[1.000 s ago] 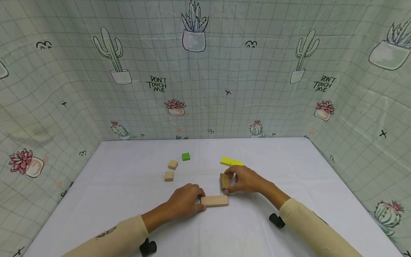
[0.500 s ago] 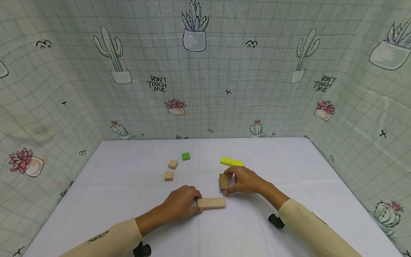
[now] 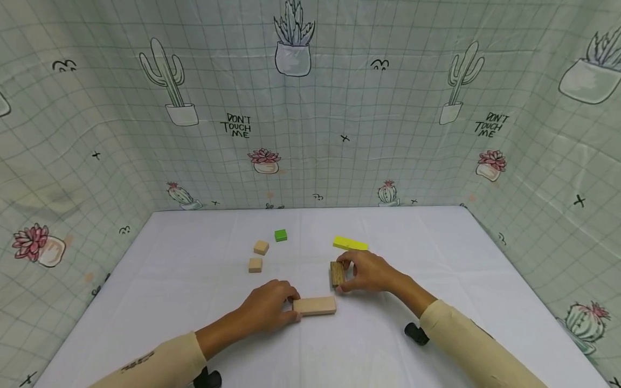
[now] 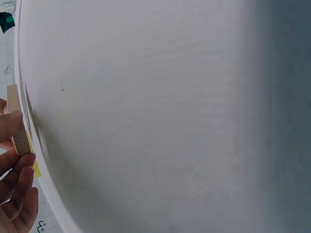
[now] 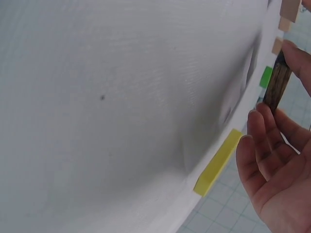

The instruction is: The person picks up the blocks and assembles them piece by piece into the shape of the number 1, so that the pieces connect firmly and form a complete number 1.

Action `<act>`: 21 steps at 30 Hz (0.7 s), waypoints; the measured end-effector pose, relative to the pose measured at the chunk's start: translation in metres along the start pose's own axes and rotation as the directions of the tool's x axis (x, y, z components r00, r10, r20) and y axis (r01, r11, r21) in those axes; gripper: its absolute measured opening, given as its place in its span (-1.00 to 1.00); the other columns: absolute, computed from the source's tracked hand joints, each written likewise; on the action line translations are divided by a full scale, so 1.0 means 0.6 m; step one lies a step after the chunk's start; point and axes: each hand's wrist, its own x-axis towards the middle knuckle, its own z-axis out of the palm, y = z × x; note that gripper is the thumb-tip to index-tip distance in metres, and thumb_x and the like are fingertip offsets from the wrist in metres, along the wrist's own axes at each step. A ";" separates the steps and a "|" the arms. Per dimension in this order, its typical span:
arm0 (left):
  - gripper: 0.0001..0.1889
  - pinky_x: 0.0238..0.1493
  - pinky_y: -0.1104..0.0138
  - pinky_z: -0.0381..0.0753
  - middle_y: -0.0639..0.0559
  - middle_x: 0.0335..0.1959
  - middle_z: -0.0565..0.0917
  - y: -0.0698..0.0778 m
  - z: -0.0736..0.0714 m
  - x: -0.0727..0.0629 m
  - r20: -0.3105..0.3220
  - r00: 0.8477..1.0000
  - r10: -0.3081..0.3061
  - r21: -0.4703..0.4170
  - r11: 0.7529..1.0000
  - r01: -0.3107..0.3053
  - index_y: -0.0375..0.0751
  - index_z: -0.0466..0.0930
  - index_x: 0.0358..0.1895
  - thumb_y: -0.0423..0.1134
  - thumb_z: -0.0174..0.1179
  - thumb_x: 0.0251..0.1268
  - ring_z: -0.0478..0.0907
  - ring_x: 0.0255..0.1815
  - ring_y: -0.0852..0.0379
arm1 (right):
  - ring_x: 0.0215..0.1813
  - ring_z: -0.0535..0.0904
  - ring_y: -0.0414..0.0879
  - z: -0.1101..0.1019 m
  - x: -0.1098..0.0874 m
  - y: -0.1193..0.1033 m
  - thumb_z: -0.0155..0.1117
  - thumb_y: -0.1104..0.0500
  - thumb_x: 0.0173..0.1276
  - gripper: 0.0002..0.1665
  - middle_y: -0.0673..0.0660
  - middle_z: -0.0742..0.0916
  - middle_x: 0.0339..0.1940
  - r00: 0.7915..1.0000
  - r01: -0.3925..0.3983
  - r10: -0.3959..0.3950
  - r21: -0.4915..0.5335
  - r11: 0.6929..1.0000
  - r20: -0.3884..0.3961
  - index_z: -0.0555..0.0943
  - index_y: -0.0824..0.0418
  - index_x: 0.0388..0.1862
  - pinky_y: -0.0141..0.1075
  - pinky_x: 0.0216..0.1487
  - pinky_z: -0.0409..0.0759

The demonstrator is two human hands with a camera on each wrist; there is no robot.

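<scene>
My left hand pinches the left end of a long, light wooden block, thumb on the near side and fingers on the far side. In the left wrist view the same pale block shows between thumb and fingers. Farther right, my right hand grips a dark brown wooden block by its ends. The right wrist view shows this dark block between thumb and fingertips. The two held blocks are apart, the dark one slightly beyond the right end of the light one.
Two small light wooden blocks lie left of centre on the white table. A small green block is beyond them. Just behind my right hand lies a long yellow block. A patterned cloth hangs behind the table.
My left hand has moved left with the light block, widening its distance from my right hand. The dark block has shifted slightly left in my right hand. The other blocks stay put.
</scene>
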 end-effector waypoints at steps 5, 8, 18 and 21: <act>-0.71 -0.18 0.28 0.57 0.18 -0.30 0.67 -0.001 -0.001 -0.006 0.006 1.000 -0.009 -0.007 1.000 0.009 -0.13 0.74 -0.16 -0.06 0.49 0.12 0.53 -0.22 0.25 | -0.35 0.48 -0.24 0.000 -0.002 -0.002 0.63 -0.11 0.02 -0.26 -0.08 0.68 -0.16 1.000 0.008 -0.008 -0.014 1.000 -0.009 0.62 0.15 0.16 -0.34 -0.37 0.45; -0.71 -0.17 0.27 0.58 0.18 -0.30 0.68 -0.003 -0.001 -0.008 0.006 1.000 -0.011 -0.014 1.000 0.011 -0.13 0.74 -0.16 -0.07 0.49 0.12 0.53 -0.22 0.24 | -0.35 0.48 -0.24 -0.001 -0.002 -0.002 0.63 -0.12 0.01 -0.25 -0.08 0.68 -0.16 1.000 0.009 -0.010 -0.016 1.000 -0.011 0.62 0.15 0.15 -0.34 -0.38 0.45; -0.69 -0.17 0.29 0.57 0.20 -0.26 0.68 -0.010 -0.006 -0.014 -0.001 1.000 -0.016 -0.029 0.999 0.016 -0.12 0.74 -0.13 -0.06 0.49 0.11 0.52 -0.21 0.27 | -0.34 0.48 -0.24 -0.001 0.000 -0.005 0.63 -0.12 0.02 -0.24 -0.08 0.68 -0.16 1.000 0.012 -0.013 -0.017 1.000 -0.026 0.62 0.16 0.16 -0.34 -0.37 0.45; -0.68 -0.16 0.27 0.57 0.19 -0.26 0.68 -0.011 -0.007 -0.018 0.001 1.000 -0.017 -0.036 0.999 0.018 -0.13 0.74 -0.12 -0.06 0.49 0.11 0.53 -0.20 0.25 | -0.34 0.49 -0.22 0.004 0.000 -0.006 0.64 -0.11 0.01 -0.24 -0.08 0.67 -0.16 1.000 0.002 -0.002 0.003 1.000 -0.020 0.62 0.16 0.16 -0.33 -0.37 0.46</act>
